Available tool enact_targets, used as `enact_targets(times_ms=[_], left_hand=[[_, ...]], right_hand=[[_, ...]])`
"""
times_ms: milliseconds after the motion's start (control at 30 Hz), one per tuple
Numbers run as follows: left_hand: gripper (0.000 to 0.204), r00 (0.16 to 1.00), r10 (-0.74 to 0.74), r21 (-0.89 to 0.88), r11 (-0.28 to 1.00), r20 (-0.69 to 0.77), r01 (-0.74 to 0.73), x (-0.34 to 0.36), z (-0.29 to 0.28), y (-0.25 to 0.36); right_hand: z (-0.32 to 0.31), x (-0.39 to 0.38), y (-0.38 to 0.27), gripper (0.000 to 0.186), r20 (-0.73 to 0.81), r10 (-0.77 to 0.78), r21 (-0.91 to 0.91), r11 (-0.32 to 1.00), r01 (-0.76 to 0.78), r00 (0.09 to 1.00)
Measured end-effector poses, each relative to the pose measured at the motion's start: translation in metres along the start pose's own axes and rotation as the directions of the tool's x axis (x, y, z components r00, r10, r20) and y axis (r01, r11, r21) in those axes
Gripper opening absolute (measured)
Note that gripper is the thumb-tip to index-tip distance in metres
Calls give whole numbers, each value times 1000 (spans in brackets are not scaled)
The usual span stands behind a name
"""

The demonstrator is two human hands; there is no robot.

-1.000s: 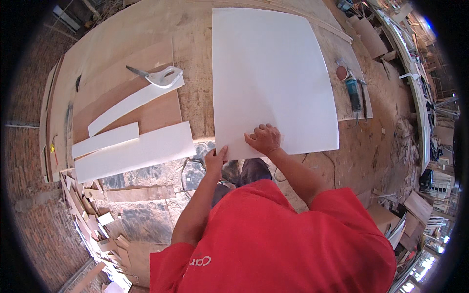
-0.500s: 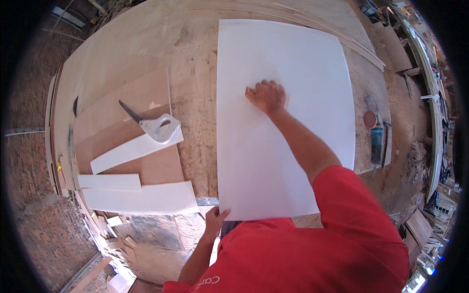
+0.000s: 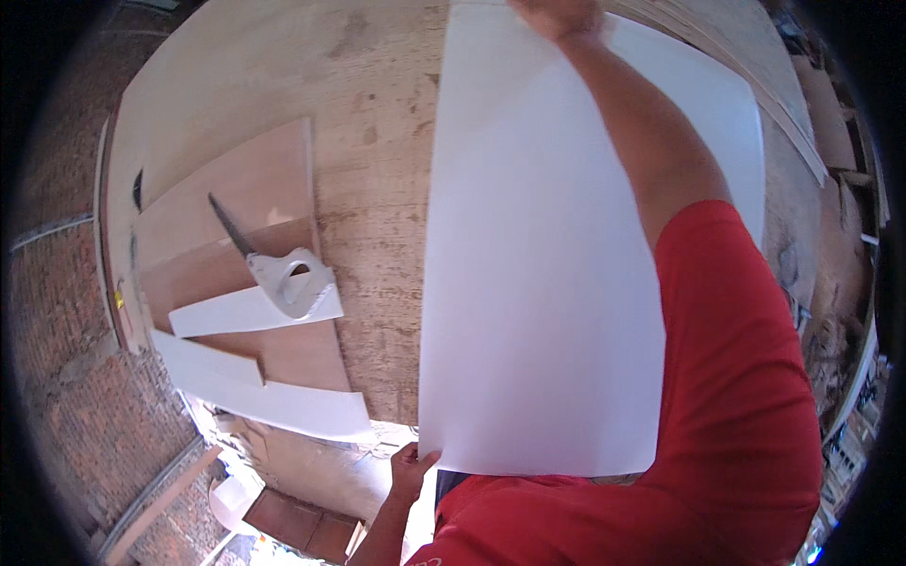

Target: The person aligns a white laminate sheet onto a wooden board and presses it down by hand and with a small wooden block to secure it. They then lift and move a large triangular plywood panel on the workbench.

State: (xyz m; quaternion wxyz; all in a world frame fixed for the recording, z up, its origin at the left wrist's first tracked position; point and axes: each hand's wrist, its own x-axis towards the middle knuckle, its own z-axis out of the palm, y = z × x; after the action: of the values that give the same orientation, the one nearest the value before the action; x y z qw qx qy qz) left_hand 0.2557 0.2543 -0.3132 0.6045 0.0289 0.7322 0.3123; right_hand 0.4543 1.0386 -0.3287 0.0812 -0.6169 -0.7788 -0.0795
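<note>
A large white sheet (image 3: 538, 283) lies on the wooden work table, its near edge against my red shirt. At the sheet's near left corner, my left hand (image 3: 410, 470) is closed on the edge, thumb on top. My right hand (image 3: 559, 14) has reached to the far edge of the sheet. Its fingers are blurred and partly cut off by the top of the picture, so their grip does not show. Left of the sheet, a handsaw (image 3: 291, 281) with a pale loop handle and dark tapering blade rests across a white strip (image 3: 203, 317).
Brown board (image 3: 241, 170) lies under the saw, with more white strips (image 3: 283, 401) at the table's near left. Long thin wooden strips (image 3: 788, 123) lie along the far right. A brick wall (image 3: 57, 311) stands left, and a brown panel (image 3: 302, 524) lies below the table.
My right hand has slid from the middle of the sheet to its far edge. My left hand remains at the near corner. The whole view has shifted and tilted.
</note>
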Motion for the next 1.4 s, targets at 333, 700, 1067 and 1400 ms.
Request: enact_targets(times_ms=[333, 700, 1067, 1400], left_hand=[[31, 995, 75, 75, 995, -65, -70, -12, 5, -4], [35, 991, 118, 204, 971, 58, -127, -2, -1, 9], [33, 932, 173, -42, 985, 318, -168, 32, -22, 5], [34, 819, 153, -56, 988, 554, -147, 64, -42, 4]], right_hand=[[31, 35, 7, 41, -187, -87, -224, 974, 44, 978], [-46, -137, -38, 64, 76, 85, 62, 994, -90, 993], [-133, -498, -136, 39, -209, -58, 133, 987, 87, 976], [-223, -732, -197, 38, -94, -106, 326, 936, 131, 990]])
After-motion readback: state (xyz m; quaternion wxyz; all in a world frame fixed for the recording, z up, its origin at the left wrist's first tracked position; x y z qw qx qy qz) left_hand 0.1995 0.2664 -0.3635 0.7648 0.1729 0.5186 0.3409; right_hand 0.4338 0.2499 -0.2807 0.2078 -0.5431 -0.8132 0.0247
